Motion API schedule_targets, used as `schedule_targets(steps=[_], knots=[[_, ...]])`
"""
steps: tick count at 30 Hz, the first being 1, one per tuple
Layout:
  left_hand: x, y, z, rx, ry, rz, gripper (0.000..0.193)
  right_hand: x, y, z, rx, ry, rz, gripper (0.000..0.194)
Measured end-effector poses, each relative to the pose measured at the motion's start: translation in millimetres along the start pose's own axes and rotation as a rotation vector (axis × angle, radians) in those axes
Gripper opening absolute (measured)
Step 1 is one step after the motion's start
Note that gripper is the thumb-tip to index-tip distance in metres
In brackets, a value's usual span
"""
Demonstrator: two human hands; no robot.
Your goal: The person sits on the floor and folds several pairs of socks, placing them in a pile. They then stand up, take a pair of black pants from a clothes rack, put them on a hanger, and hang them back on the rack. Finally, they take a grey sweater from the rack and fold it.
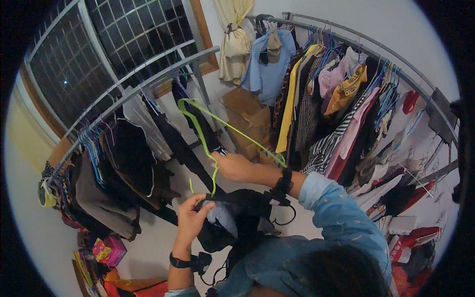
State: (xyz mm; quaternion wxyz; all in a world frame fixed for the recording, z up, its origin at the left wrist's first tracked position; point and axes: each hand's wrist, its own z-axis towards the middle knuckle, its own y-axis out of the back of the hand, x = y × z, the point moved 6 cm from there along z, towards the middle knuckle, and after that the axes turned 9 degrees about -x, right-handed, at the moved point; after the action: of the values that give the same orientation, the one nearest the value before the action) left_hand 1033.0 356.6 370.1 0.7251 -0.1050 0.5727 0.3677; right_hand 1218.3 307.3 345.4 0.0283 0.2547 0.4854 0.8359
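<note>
A lime-green hanger (237, 130) is held up in front of me, and my right hand (234, 167) is closed around its frame near the hook. The end of its hook curves just above my left hand (195, 211). Between thumb and fingers, my left hand pinches the edge of a dark garment (219, 237), which hangs down towards my lap. A pale grey-blue patch (222, 219) shows on that garment. Both wrists wear black bands with small cabled devices.
Clothes hang from a metal rail (148, 83) on the left, beside a barred window. A curved rail (349, 39) on the right holds many more garments. A cardboard box (246, 122) stands between them. A pink box (108, 251) and red items lie low at the left.
</note>
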Motion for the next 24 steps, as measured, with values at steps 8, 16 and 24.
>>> schedule_targets(steps=[8, 16, 24], knots=[[0, -34, 8, -0.285, -0.227, 0.373, 0.016, -20, -11, -54, 0.500, -0.399, 1.159, 0.025], [-12, -44, 13, -0.184, -0.374, 0.332, 0.016, -8, 2, -71, 0.762, -0.451, 1.320, 0.031], [-16, -39, 19, -0.231, -0.442, 0.451, 0.020, 3, -15, -71, 0.763, -0.541, 1.661, 0.030]])
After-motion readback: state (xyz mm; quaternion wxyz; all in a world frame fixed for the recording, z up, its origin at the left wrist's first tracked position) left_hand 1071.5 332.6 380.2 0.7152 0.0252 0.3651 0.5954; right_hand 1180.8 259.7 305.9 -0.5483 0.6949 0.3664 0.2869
